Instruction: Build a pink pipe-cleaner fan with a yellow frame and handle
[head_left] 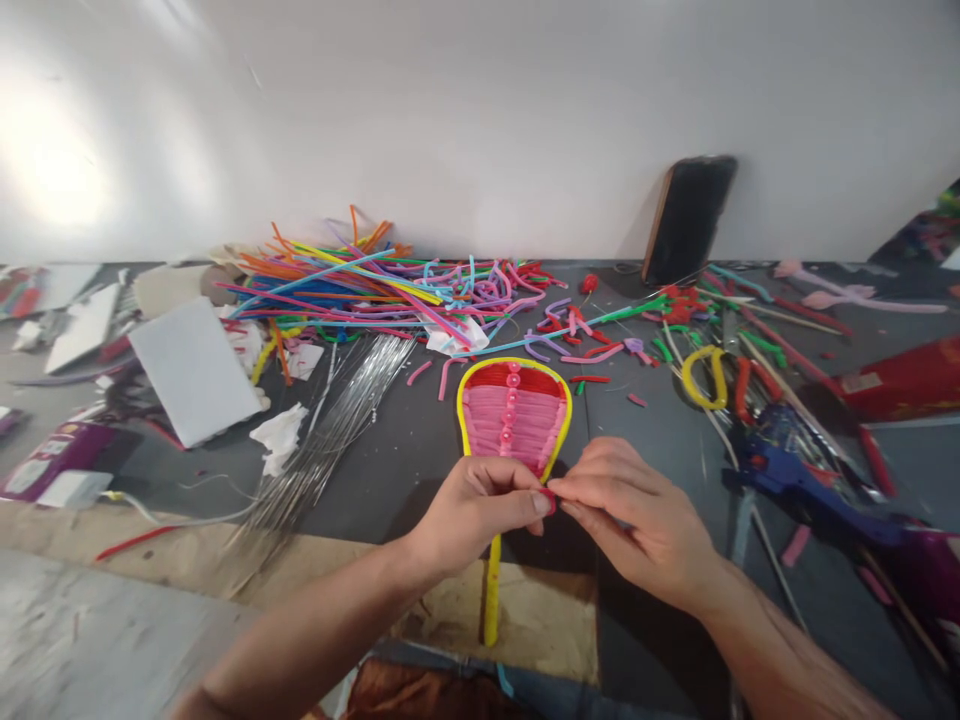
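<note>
A small red-pink piece (550, 501), perhaps a bit of bent pipe cleaner, sits between my two hands. The thumb and forefinger of my left hand (480, 507) pinch it from the left. From the right, the closed fingertips of my right hand (637, 515) press on its edge. Just beyond the hands lies a fan-shaped pipe cleaner piece (487, 415) with a yellow outline, pink rows, a red top band and a line of pink beads down the middle. My left hand covers its lower part, and a yellow stem (493, 600) shows below.
Loose colourful pipe cleaners (337, 275) are heaped against the wall, near bare wires (330, 440). A phone (690, 220) leans at the back right. A blue glue gun (802, 475) and yellow-handled scissors (703, 378) lie right; a white card (195, 370) lies left.
</note>
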